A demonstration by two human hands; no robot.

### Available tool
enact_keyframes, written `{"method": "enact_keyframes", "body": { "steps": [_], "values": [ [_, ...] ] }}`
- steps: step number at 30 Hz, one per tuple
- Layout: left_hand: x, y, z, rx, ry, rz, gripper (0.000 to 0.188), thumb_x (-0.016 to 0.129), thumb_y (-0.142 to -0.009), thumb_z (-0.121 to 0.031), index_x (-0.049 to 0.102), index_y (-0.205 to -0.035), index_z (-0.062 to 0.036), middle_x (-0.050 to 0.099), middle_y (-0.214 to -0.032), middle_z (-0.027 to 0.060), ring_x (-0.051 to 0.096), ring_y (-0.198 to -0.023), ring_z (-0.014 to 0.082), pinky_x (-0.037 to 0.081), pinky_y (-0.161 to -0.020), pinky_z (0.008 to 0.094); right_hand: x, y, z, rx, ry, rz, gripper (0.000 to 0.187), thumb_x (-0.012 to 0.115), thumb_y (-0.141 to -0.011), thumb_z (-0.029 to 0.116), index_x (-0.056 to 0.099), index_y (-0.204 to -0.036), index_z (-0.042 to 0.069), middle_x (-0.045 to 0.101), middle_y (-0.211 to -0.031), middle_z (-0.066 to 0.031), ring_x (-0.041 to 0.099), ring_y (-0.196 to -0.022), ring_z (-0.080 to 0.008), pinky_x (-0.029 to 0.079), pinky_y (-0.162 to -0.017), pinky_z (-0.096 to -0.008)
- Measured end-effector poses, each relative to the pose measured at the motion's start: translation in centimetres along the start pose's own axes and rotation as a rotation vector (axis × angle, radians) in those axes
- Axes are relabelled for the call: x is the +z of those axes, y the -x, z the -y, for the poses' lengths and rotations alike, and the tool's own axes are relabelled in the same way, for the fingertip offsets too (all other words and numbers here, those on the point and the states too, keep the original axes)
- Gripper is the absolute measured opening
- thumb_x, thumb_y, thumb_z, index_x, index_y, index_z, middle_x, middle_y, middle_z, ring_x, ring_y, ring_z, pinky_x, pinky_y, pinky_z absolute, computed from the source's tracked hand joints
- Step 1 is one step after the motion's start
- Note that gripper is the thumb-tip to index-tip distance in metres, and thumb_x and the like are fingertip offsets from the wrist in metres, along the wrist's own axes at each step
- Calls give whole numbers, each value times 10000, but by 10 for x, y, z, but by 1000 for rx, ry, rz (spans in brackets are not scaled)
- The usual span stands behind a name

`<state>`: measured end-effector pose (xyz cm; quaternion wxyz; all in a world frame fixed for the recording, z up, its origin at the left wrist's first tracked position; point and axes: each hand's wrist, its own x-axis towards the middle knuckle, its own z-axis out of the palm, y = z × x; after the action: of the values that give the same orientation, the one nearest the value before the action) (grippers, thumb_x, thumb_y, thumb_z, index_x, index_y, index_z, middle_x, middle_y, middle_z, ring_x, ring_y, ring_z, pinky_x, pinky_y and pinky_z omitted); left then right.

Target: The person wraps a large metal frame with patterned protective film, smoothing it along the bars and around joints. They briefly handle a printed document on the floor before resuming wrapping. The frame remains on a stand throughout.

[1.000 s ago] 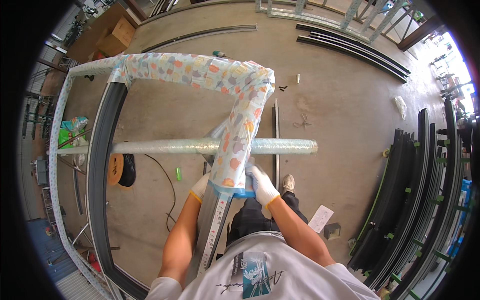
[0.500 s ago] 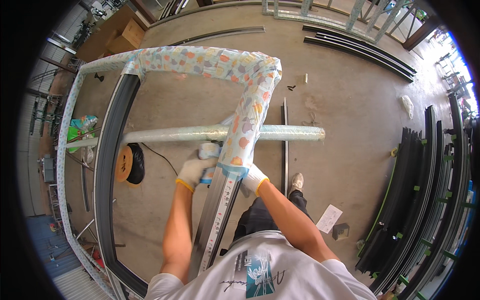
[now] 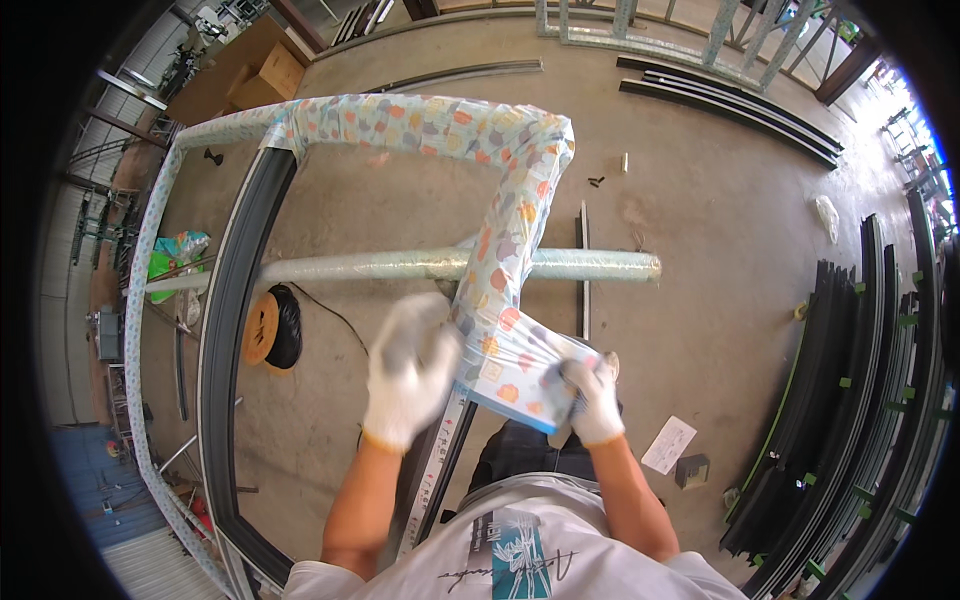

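Note:
A large frame is wrapped along its top and part of its near upright in pale blue wrapping film (image 3: pixel 510 245) with a colourful pattern. Below the film, the upright's bare bar (image 3: pixel 435 470) shows a printed white strip. My right hand (image 3: pixel 597 400), in a white glove, is closed on the patterned film, pulled out taut to the right of the bar. Whether a roll sits inside that grip is hidden. My left hand (image 3: pixel 408 375), also gloved and a little blurred, is on the bar's left side with fingers apart, holding nothing that I can see.
A film-covered tube (image 3: pixel 590 265) passes crosswise under the frame. An orange spool (image 3: pixel 262 330) with black plastic lies on the floor inside the frame. Long black profiles (image 3: pixel 830 400) are stacked at right, more bars (image 3: pixel 730 105) lie behind. A paper sheet (image 3: pixel 668 444) and small grey box (image 3: pixel 692 470) are near right.
My left hand has come off the blue-edged film roll at the bar's left side and opened. My right hand has moved right, drawing film out from the bar. The view has shifted slightly.

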<state>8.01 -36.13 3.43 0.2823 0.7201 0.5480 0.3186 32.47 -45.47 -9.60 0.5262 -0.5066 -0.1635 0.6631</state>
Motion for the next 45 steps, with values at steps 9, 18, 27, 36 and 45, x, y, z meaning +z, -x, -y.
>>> {"method": "enact_keyframes", "body": {
  "steps": [9, 18, 27, 36, 45],
  "values": [
    [-9, 29, 173, -697, 329, 412, 667, 801, -919, -257, 613, -1490, 33, 726, -1400, 186, 711, -1260, 298, 552, -1123, 416, 90, -102, -132, -8, 14, 42, 391, 619, -1108, 252, 645, -1412, 7, 751, -1219, -176, 717, -1097, -263, 569, -1017, -394],
    [-38, 65, -90, 199, -102, 428, 888, 930, -780, -283, 578, -1558, -36, 630, -1482, 258, 623, -1391, 432, 466, -1229, 522, 53, 77, 36, -94, -42, 372, 881, 833, -889, 327, 471, -1614, -18, 633, -1488, -156, 670, -1266, -267, 566, -1039, -376],
    [-16, 73, 80, -622, -225, 172, 531, 643, -1051, -371, 661, -1436, -6, 738, -1393, 239, 703, -1274, 418, 559, -1098, 440, 28, -26, -147, 237, -429, 232, 288, 635, -999, 221, 684, -1220, 44, 715, -1105, -60, 677, -1040, -204, 545, -975, -346],
    [-87, 69, 104, -787, 412, 334, 708, 880, -862, -250, 626, -1478, -11, 777, -1267, 140, 763, -1148, 261, 641, -956, 402, 78, -18, -116, 171, 147, 9, 439, 578, -1123, 207, 612, -1464, -68, 747, -1238, -165, 729, -991, -200, 585, -829, -327],
    [-81, 132, -76, 236, -80, 388, 805, 887, -810, -209, 556, -1510, 9, 720, -1276, 207, 715, -1147, 430, 580, -1010, 483, 67, 148, -36, 98, -249, 434, 1200, 980, -785, 514, 382, -1683, -11, 558, -1604, -163, 570, -1478, -319, 445, -1252, -459]
  ]
}}
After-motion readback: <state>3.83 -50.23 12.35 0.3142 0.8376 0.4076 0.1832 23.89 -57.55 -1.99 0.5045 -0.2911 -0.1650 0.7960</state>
